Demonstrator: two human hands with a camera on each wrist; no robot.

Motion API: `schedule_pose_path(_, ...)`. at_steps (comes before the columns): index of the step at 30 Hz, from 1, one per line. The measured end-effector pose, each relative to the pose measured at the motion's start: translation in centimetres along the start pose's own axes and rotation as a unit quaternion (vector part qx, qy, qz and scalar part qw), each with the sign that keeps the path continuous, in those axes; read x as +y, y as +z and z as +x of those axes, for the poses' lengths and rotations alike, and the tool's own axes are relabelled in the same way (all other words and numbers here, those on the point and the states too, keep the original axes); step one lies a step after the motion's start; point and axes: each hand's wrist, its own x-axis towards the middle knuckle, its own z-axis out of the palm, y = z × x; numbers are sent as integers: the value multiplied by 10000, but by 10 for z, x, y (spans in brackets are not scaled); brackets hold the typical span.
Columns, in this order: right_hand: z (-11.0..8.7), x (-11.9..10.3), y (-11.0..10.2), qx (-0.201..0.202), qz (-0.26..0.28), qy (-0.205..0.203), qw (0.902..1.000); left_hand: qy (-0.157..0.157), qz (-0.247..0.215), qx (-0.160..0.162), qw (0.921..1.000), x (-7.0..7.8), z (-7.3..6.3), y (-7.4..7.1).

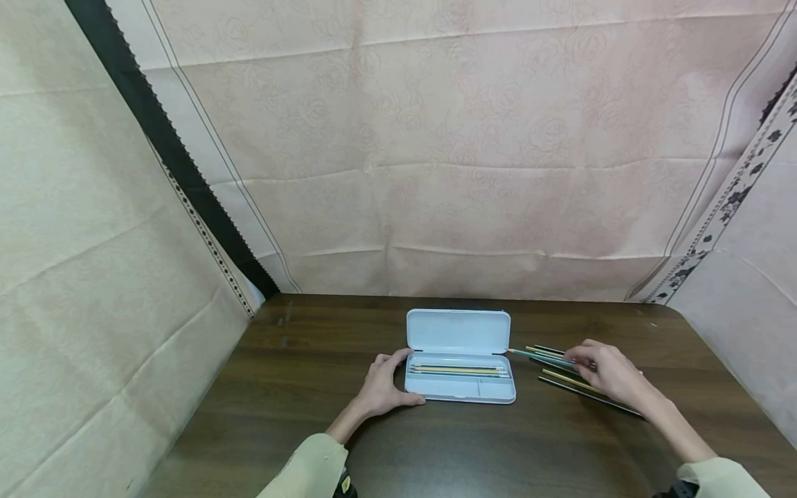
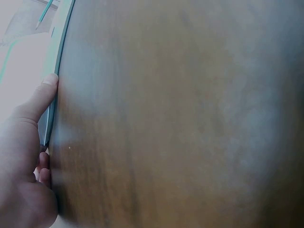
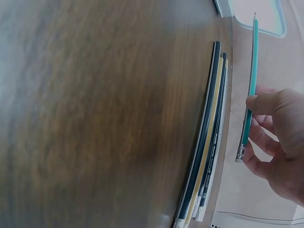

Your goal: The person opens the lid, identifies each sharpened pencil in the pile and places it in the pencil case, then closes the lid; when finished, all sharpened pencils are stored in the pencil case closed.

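Observation:
A light blue pencil case (image 1: 445, 391) lies open on the table, its lid (image 1: 459, 330) tilted back. Several pencils (image 1: 457, 370) lie side by side in its long compartment. At the case's left end, my left hand (image 1: 381, 389) holds it, thumb at the near corner and fingers toward the hinge. Between thumb and fingers, my right hand (image 1: 607, 370) pinches a green pencil (image 3: 253, 61) near its eraser end. The pencil is raised, its tip pointing left toward the case. Black and yellow pencils (image 3: 204, 156) lie on the table under and beside that hand.
The brown wooden table (image 1: 299, 387) reaches back to a pale patterned cloth (image 1: 436, 173) hanging behind it. More cloth hangs at the left (image 1: 112, 277) and right sides.

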Motion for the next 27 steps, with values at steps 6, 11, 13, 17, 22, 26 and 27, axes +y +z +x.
schedule_pose_path(6,6,-6,5,26,63,-47,10000,-6,-13,7,10000,0,-1,0)
schedule_pose_path(11,10,-12,11,34,149,-56,9999,11,-11,13,10000,1,-1,-1)
schedule_pose_path(13,12,-14,13,-12,194,-31,9998,10,-5,16,10000,1,-1,-1)
schedule_pose_path(17,15,-18,18,-177,275,108,9994,-9,-6,12,10000,2,0,-1)
schedule_pose_path(22,20,-22,21,-341,390,240,9984,24,21,28,10000,2,-1,-1)
schedule_pose_path(26,25,-26,26,-458,452,286,9975,29,28,55,10000,2,0,0)
schedule_pose_path(27,26,-27,27,-510,476,320,9970,32,27,60,10000,1,0,0)
